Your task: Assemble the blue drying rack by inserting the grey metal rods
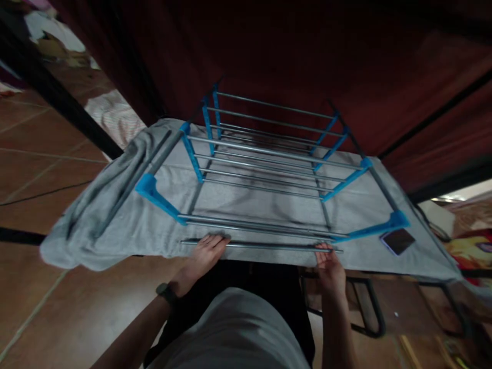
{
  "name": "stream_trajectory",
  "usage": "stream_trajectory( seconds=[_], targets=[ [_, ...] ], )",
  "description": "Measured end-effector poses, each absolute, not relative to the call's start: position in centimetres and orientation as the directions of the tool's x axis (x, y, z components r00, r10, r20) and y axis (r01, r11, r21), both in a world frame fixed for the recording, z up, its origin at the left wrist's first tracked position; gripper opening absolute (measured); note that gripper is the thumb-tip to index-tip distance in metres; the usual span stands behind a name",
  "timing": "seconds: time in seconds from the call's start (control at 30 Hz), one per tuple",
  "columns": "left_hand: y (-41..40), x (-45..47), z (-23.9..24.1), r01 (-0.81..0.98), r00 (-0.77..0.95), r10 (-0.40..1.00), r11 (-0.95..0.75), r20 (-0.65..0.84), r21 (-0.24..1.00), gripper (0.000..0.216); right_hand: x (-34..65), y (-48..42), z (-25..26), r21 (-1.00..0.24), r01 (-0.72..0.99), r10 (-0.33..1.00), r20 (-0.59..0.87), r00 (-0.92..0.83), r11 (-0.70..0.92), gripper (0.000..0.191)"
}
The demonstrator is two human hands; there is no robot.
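Note:
A rack of grey metal rods [265,169] with blue plastic side brackets [154,195] lies on its side on a table under a grey cloth [115,225]. A loose metal rod [265,246] lies along the near edge of the cloth. My left hand [205,253] rests on the left part of this rod, fingers curled over it. My right hand [328,264] pinches the rod near its right end. A dark watch is on my left wrist.
A phone [397,241] lies on the cloth by the rack's near right blue bracket. A dark red curtain [307,56] hangs behind the table. Brown tiled floor [46,169] spreads to the left. A black metal frame [369,307] stands under the table on the right.

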State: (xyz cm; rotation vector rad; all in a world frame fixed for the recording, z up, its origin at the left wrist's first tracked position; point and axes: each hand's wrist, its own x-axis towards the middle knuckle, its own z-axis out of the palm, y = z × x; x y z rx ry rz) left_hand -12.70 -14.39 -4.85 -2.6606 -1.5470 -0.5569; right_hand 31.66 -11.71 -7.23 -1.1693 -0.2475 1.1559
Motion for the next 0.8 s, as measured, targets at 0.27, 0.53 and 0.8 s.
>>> stream_trajectory(
  seconds=[0.27, 0.53, 0.8],
  targets=[
    [-15.0, -17.1, -5.7, 0.880, 0.323, 0.846, -0.433, 0.424, 0.194, 0.028, 30.4, -11.7, -6.1, -0.789, -0.615, 0.799, -0.365, 0.477, 0.006, 0.025],
    [-15.1, -19.5, -4.7, 0.910, -0.104, 0.852, -0.126, 0.513, 0.394, 0.025, 29.5, -11.3, -5.5, -0.785, -0.619, 0.801, -0.354, 0.484, 0.027, 0.028],
    [-14.3, -18.0, -2.5, 0.146, -0.610, 0.791, 0.175, -0.050, 0.974, 0.033, 29.5, -11.4, -5.8, -0.801, -0.598, 0.802, -0.344, 0.488, 0.020, 0.033]
  ],
)
